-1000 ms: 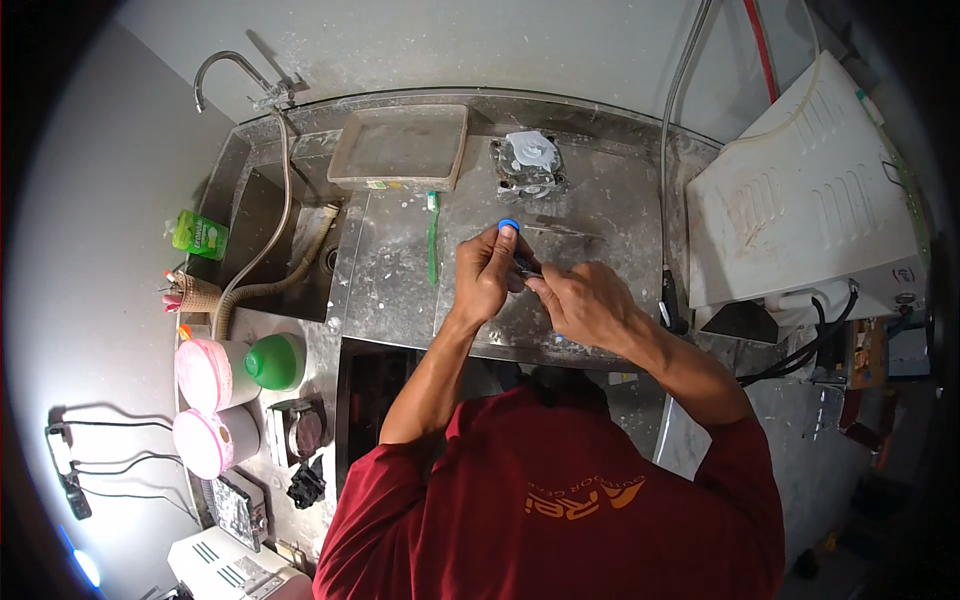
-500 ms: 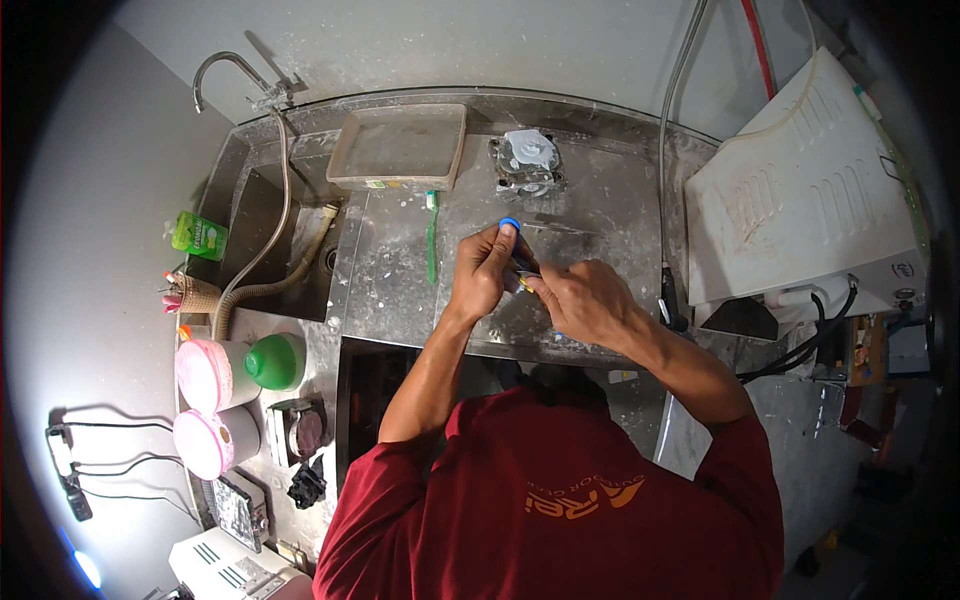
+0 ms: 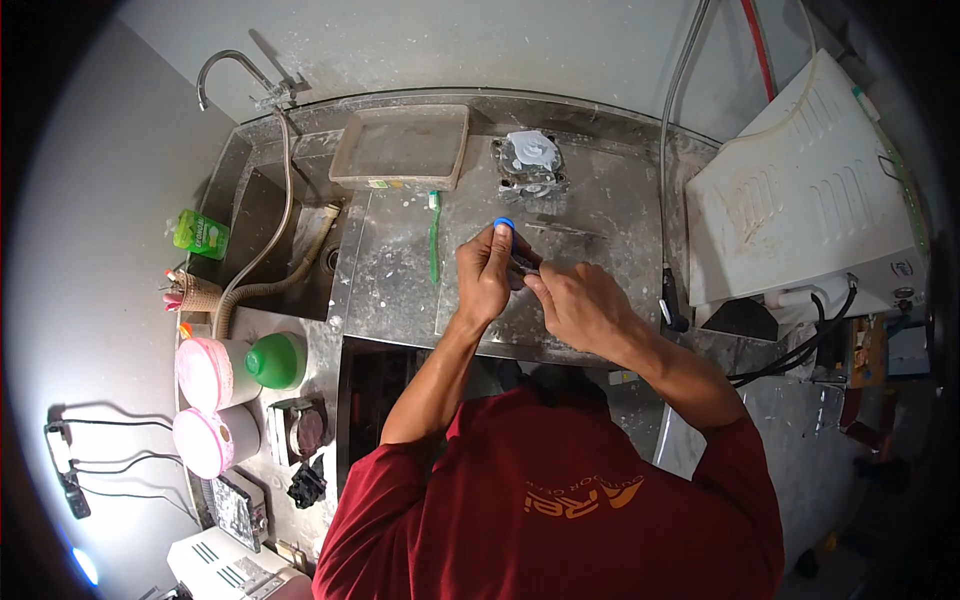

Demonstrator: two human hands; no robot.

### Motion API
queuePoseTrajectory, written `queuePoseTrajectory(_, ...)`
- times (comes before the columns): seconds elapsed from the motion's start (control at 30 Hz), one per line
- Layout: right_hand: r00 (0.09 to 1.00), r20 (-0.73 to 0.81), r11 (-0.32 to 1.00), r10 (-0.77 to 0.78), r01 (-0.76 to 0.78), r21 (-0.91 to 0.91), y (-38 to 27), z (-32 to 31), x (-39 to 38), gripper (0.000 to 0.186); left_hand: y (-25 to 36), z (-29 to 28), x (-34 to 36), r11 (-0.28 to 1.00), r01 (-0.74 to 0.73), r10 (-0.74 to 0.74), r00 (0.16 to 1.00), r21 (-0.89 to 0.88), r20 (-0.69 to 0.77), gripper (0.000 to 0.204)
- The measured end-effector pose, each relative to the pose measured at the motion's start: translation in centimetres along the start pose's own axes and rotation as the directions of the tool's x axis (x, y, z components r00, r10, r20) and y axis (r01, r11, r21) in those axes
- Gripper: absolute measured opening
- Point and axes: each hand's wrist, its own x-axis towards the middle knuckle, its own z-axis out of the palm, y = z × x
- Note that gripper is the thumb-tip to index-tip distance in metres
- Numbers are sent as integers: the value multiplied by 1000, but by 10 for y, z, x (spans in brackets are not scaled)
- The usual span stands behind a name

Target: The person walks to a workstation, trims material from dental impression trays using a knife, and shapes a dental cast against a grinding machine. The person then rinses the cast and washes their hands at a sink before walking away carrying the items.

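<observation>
My left hand [image 3: 484,275] is closed round a small thing with a round blue end [image 3: 503,222], the thumb pressed on it. Its lower part is dark and mostly hidden by the fingers. From the right, my right hand [image 3: 582,308] pinches at a dark piece [image 3: 524,264] between the two hands; what exactly its fingers hold is hidden. Both hands are over the front part of the grey metal counter [image 3: 392,290]. Beyond them lies a thin flat metal tool [image 3: 565,229]. Farther back stands a metal block [image 3: 530,187] topped with white paste [image 3: 533,150].
A green toothbrush [image 3: 434,240] lies left of my hands, before a shallow tray [image 3: 398,184]. At far left are a sink [image 3: 255,200] with a tap [image 3: 270,97], pink-lidded tubs [image 3: 203,374] and a green bowl [image 3: 275,361]. A white vented machine [image 3: 790,190] stands at right.
The blue end has shifted slightly left. My right hand has turned a little against the dark piece, and a yellow bit that showed by its fingertips is out of sight.
</observation>
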Motion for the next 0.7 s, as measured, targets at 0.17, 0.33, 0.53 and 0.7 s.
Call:
queuePoseTrajectory(0.17,996,85,999,-6,10,-51,-2,-7,3,36,11,-8,0,997,73,-75,994,23,81,51)
queuePoseTrajectory(0.33,995,94,998,-36,40,-49,2,-6,5,37,18,-13,4,995,91,-94,987,31,131,51)
queuePoseTrajectory(0.53,995,84,997,-58,61,-39,6,-3,5,39,16,-14,4,992,119,-125,981,48,149,52)
queuePoseTrajectory(0.7,994,93,997,-53,58,-44,9,-2,4,40,10,-15,6,992,125,-128,977,27,171,52)
